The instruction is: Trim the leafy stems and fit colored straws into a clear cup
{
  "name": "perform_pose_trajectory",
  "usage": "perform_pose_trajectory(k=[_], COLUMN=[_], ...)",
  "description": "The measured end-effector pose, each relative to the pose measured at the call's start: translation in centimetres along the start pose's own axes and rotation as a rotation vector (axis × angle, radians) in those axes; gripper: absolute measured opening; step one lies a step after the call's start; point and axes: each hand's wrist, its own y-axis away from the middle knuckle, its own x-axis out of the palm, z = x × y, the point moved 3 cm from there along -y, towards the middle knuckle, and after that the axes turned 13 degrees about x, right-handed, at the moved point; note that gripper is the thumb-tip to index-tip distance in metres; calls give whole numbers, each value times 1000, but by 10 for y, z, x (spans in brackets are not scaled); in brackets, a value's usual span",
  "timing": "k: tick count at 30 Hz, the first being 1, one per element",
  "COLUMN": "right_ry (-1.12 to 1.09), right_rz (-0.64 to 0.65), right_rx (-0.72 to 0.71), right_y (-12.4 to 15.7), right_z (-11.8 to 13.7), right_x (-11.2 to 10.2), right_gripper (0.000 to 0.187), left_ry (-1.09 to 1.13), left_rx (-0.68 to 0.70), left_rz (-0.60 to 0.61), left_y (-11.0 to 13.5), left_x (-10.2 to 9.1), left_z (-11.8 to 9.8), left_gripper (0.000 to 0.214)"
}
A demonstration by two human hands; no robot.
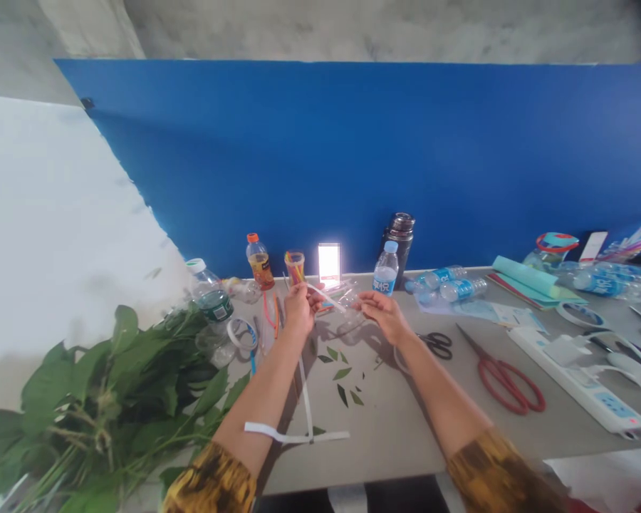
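Observation:
My left hand [299,308] is closed in a pinch on one end of a thin white strip [328,295], held above the grey table [395,420]. My right hand [380,308] pinches the strip's other end a little to the right. Another long white strip [305,406] trails down across my left forearm and lies on the table. Small cut green leaf pieces [345,377] lie scattered below my hands. A cup of coloured sticks [295,266] and a bright lit phone [329,265] stand just behind my hands.
A pile of leafy green branches [101,399] fills the lower left. Water bottles [385,269], an orange-capped drink [259,262] and a dark flask [400,239] stand along the blue wall. Red scissors [505,377], black scissors [438,343] and a white power strip [577,381] lie right.

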Motion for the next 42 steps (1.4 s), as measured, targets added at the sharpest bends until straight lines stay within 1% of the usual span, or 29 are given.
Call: perform_pose_trajectory(k=[3,6,10,14,17,21,26,28,31,34,38,42], right_ry=[-103,-205,-267,-289,-249,-128,-136,-143,-134,-116,-93,-35], right_rz=[35,66,45,64,18,-72,-175,-171,-129,-126,-194,-235], right_rx=[49,50,80,91,60,20,7,4,9,20,36,3], right_y=[0,-2,-5,-6,-3,-2,-3,-3,-3,-4,-6,-7], right_z=[-1,-3,-7,-8,-6,-4,-4,-3,-4,-6,-9,-10], right_x=[-1,-1,-2,-3,-3,-2,-4,-5,-5,-5,-6,-10], right_gripper=[47,48,36,28,26,32,42,50,60,58,53,44], left_ry=[28,46,61,70,72,71,69,68,62,60,56,73], left_rx=[-4,-13,-11,-15,-24,-32,-19,-12,5,25,59,97], left_rz=[-28,-58,-69,-64,-60,-51,-25,-16,-10,-6,-12,-16], left_y=[-2,-1,0,0,0,0,2,2,1,1,-1,-4], left_x=[-4,-12,-18,-18,-17,-17,-17,-17,-17,-18,-18,-18], left_z=[2,5,7,8,10,12,12,11,10,8,4,-1], left_gripper=[13,6,5,5,6,7,10,11,13,14,13,16])
